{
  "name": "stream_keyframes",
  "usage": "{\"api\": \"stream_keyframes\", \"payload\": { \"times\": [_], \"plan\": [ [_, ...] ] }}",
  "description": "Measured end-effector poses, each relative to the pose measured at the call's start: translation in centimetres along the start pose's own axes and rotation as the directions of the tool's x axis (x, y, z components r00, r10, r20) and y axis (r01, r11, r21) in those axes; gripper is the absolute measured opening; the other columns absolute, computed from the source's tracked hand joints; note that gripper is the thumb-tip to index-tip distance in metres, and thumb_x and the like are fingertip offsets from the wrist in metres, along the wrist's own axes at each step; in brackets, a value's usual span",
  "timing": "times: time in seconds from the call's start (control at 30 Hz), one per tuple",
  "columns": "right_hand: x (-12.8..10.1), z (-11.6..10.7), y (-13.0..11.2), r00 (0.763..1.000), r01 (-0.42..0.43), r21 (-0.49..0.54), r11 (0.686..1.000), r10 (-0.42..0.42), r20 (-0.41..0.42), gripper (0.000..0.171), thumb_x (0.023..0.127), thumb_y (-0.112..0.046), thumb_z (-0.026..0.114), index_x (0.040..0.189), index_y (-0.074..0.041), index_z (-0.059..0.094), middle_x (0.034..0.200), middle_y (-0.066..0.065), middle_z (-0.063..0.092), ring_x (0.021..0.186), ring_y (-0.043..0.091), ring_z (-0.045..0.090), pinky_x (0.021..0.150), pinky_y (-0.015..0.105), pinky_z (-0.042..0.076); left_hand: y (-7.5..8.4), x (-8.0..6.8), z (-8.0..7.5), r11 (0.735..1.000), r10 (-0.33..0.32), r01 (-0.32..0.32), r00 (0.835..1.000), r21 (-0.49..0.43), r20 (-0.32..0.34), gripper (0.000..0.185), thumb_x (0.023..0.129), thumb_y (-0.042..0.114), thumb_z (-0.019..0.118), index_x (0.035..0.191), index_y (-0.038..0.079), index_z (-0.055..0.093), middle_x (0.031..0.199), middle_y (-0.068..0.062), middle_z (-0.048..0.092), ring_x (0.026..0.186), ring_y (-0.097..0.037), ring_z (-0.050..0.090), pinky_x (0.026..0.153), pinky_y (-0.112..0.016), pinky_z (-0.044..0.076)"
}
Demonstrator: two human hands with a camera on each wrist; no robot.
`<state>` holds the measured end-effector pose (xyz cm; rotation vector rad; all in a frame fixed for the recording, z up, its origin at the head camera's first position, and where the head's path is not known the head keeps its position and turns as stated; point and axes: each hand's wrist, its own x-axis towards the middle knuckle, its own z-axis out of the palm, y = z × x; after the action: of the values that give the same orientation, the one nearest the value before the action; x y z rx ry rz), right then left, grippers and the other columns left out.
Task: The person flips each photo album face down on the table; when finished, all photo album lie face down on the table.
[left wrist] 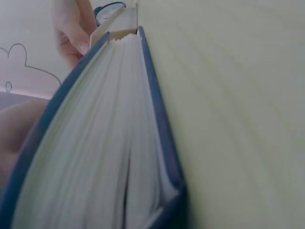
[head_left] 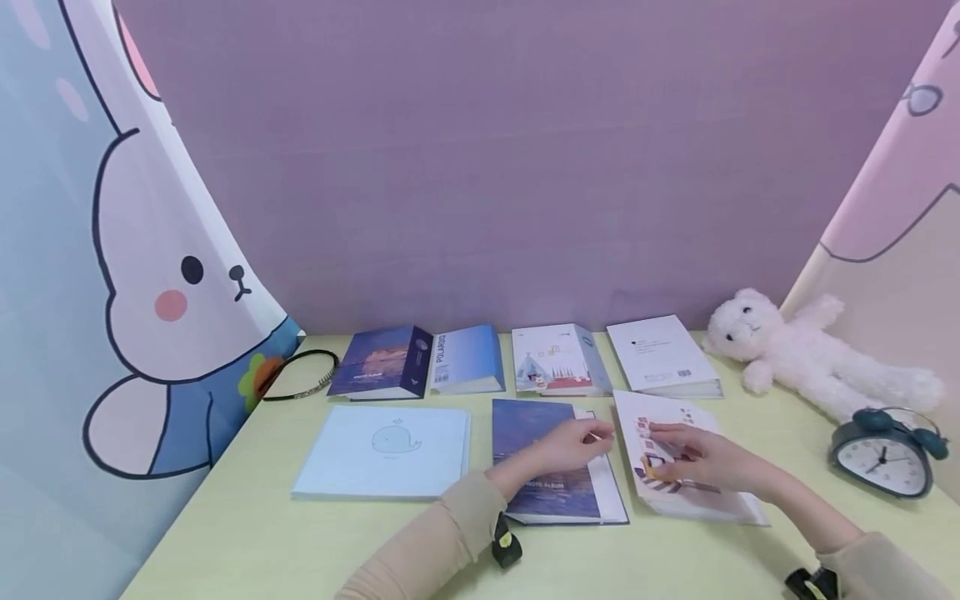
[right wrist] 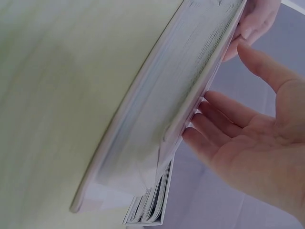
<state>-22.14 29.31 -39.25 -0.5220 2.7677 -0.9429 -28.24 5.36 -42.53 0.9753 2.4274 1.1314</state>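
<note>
A white photo album (head_left: 727,504) with a cartoon picture on its cover lies on the right of the front row. My right hand (head_left: 712,462) is over it; in the right wrist view, the nearly straight fingers (right wrist: 205,138) touch its cover and the thumb stands apart. My left hand (head_left: 573,446) hovers above a dark blue photo album (head_left: 558,507), its loosely bent fingers close to the white album's left edge. The blue album's thick pages (left wrist: 95,143) fill the left wrist view, with the right hand (left wrist: 74,28) beyond them.
A light blue album (head_left: 352,454) with a whale lies front left. Several albums stand behind, including a sunset one (head_left: 375,362) and a blue Polaroid one (head_left: 472,354). A black headband (head_left: 300,396) is far left; a white plush bear (head_left: 810,358) and alarm clock (head_left: 885,462) sit right.
</note>
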Motion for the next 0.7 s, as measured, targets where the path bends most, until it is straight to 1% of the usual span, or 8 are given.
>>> {"api": "stream_keyframes", "payload": {
  "times": [0.07,0.17,0.23,0.33,0.4,0.5,0.57,0.7],
  "plan": [
    [0.0,0.0,0.0,1.000,0.009,-0.007,1.000,-0.009,-0.005,0.064,0.084,-0.038,0.068,0.132,0.001,0.050,0.142,0.022,0.042,0.127,0.045,0.041,0.097,0.050,0.043,0.2,0.0,0.2,0.998,0.014,-0.015,1.000,0.060,0.026,0.038,0.097,0.029,0.050,0.131,0.011,0.055,0.125,-0.002,0.062,0.109,-0.010,0.059,0.088,-0.016,0.046],
    [-0.1,0.1,-0.1,0.999,0.034,-0.009,0.999,-0.034,-0.017,0.064,0.084,-0.036,0.069,0.130,0.004,0.051,0.141,0.023,0.042,0.124,0.045,0.043,0.095,0.040,0.046,0.4,-0.1,0.4,0.992,0.031,-0.038,0.998,0.124,0.062,0.038,0.097,0.030,0.050,0.130,0.013,0.057,0.126,0.000,0.062,0.112,-0.008,0.058,0.092,-0.017,0.045],
    [-0.1,0.3,-0.2,0.998,0.054,-0.018,0.998,-0.055,-0.034,0.063,0.083,-0.035,0.070,0.128,0.005,0.053,0.138,0.025,0.045,0.120,0.044,0.047,0.091,0.031,0.047,0.5,-0.2,0.5,0.991,0.030,-0.040,0.996,0.127,0.084,0.037,0.098,0.030,0.049,0.130,0.012,0.056,0.127,0.000,0.061,0.115,-0.010,0.056,0.095,-0.018,0.044],
    [0.0,0.6,-0.2,0.992,0.101,-0.052,0.994,-0.105,-0.075,0.059,0.081,-0.031,0.073,0.122,0.007,0.057,0.130,0.026,0.049,0.110,0.038,0.053,0.083,0.025,0.048,0.6,-0.2,0.6,0.993,0.024,-0.035,0.995,0.110,0.100,0.038,0.098,0.029,0.048,0.131,0.010,0.055,0.128,-0.002,0.060,0.118,-0.011,0.055,0.097,-0.019,0.043],
    [0.0,0.8,-0.2,0.986,0.123,-0.072,0.990,-0.130,-0.101,0.056,0.079,-0.029,0.074,0.119,0.008,0.060,0.126,0.024,0.051,0.108,0.036,0.053,0.081,0.023,0.047,0.6,-0.2,0.7,0.995,0.018,-0.028,0.994,0.093,0.106,0.039,0.099,0.030,0.047,0.131,0.009,0.055,0.129,-0.003,0.059,0.119,-0.012,0.054,0.098,-0.020,0.043],
    [-0.1,1.0,0.1,0.981,0.150,-0.096,0.984,-0.160,-0.108,0.054,0.078,-0.027,0.075,0.118,0.008,0.061,0.125,0.024,0.052,0.108,0.038,0.052,0.083,0.026,0.049,0.7,-0.2,0.7,0.996,0.018,-0.027,0.993,0.079,0.120,0.040,0.099,0.029,0.047,0.132,0.009,0.053,0.130,-0.004,0.059,0.120,-0.012,0.054,0.098,-0.020,0.043],
    [-0.2,1.1,0.3,0.981,0.163,-0.083,0.983,-0.170,-0.088,0.058,0.079,-0.027,0.075,0.122,0.008,0.057,0.128,0.026,0.048,0.113,0.043,0.049,0.088,0.032,0.051,0.7,-0.2,0.8,0.995,0.022,-0.035,0.990,0.090,0.139,0.042,0.099,0.030,0.046,0.134,0.007,0.051,0.131,-0.005,0.058,0.120,-0.012,0.053,0.099,-0.019,0.042],
    [-0.8,1.2,0.5,0.984,0.169,-0.058,0.984,-0.172,-0.048,0.067,0.079,-0.030,0.075,0.131,0.005,0.051,0.136,0.025,0.040,0.119,0.046,0.042,0.093,0.031,0.049,0.8,-0.2,0.8,0.993,0.019,-0.040,0.983,0.115,0.181,0.048,0.099,0.034,0.045,0.138,0.006,0.045,0.135,-0.006,0.055,0.121,-0.012,0.053,0.100,-0.019,0.041]
  ]
}}
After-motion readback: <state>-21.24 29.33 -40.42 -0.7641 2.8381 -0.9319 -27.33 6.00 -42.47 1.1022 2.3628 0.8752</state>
